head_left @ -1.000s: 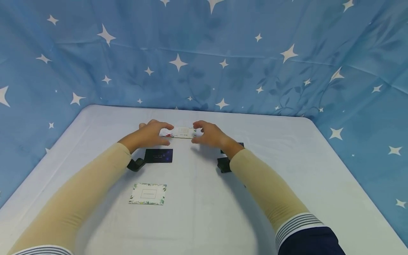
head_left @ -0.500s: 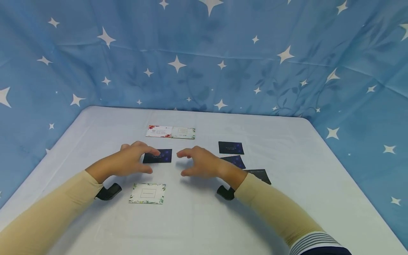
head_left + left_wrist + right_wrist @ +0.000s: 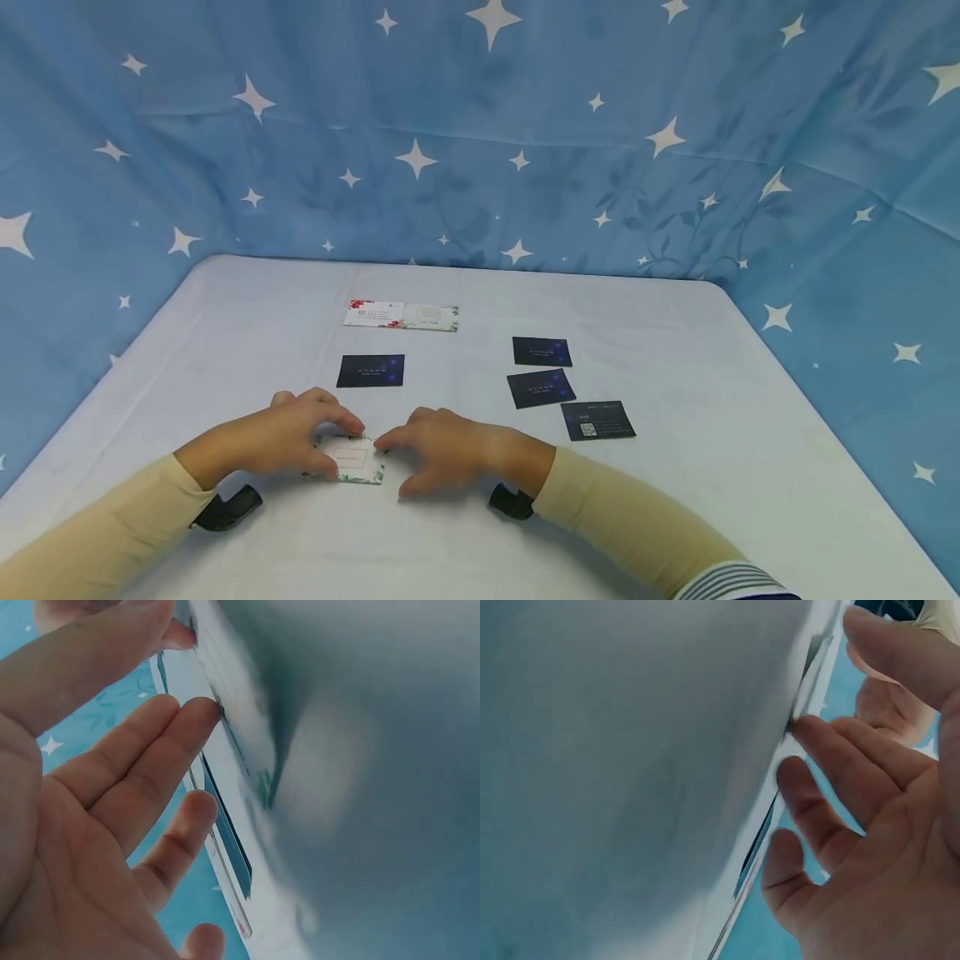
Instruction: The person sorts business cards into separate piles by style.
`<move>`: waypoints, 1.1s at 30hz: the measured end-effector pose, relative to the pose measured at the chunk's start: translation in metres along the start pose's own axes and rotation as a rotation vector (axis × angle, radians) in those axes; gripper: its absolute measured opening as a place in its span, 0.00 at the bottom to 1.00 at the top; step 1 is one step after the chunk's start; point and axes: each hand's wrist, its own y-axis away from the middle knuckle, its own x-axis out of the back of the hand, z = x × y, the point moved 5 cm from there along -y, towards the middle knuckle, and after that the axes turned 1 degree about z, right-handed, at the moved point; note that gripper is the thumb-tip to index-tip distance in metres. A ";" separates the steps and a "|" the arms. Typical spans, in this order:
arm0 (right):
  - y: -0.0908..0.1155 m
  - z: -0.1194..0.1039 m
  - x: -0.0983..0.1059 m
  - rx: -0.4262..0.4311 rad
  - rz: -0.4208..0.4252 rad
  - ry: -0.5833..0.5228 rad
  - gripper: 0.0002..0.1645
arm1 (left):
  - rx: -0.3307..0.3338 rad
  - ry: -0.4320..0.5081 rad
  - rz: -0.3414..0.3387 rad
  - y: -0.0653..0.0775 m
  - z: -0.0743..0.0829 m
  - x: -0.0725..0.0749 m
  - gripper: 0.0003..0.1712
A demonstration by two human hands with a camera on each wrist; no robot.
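Toward the desk's (image 3: 712,375) left edge, a white card (image 3: 352,458) is touched by the loosely opened left hand (image 3: 296,435) and right hand (image 3: 453,450), perhaps to be steadied.

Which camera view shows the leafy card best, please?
The head view: the leafy card shows its printed face, though the left hand partly covers it. Left wrist: slanted, blurred; right wrist: a thin sliver.

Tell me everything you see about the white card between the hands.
The white card looks like printed paper or cardboard: rectangular, with a leafy green border and a thin-lined box in the middle holding unreadable print. In the head view it looks flat on the white tablecloth. The left hand partly hides its left side; the right hand has a fingertip at its upper right corner, seemingly touching.
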 end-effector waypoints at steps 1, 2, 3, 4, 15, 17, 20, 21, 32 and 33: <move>0.001 0.000 -0.001 -0.002 -0.008 0.014 0.36 | -0.009 -0.004 -0.002 0.000 0.001 -0.002 0.25; 0.001 0.000 -0.002 -0.008 -0.013 0.030 0.35 | -0.020 -0.010 -0.003 0.001 0.002 -0.003 0.26; 0.002 0.000 -0.002 -0.015 -0.014 0.047 0.35 | -0.033 -0.014 0.000 0.001 0.003 -0.004 0.27; 0.002 0.002 -0.002 -0.025 -0.012 0.064 0.35 | -0.046 -0.019 0.004 0.001 0.003 -0.005 0.27; 0.017 0.026 0.007 -0.147 0.035 0.021 0.31 | -0.075 -0.152 0.215 -0.009 0.010 -0.011 0.32; 0.019 0.028 0.008 -0.155 0.048 0.004 0.32 | -0.067 -0.154 0.237 -0.011 0.011 -0.012 0.31; 0.020 0.029 0.008 -0.166 0.079 -0.004 0.34 | -0.049 -0.135 0.242 -0.013 0.012 -0.014 0.30; 0.020 0.029 0.008 -0.170 0.090 0.003 0.35 | -0.045 -0.123 0.240 -0.014 0.012 -0.014 0.30; 0.013 0.026 0.006 -0.227 0.150 0.141 0.38 | -0.023 -0.031 0.226 -0.021 0.009 -0.018 0.32; 0.013 0.026 0.006 -0.230 0.153 0.149 0.37 | -0.025 -0.037 0.231 -0.021 0.010 -0.018 0.33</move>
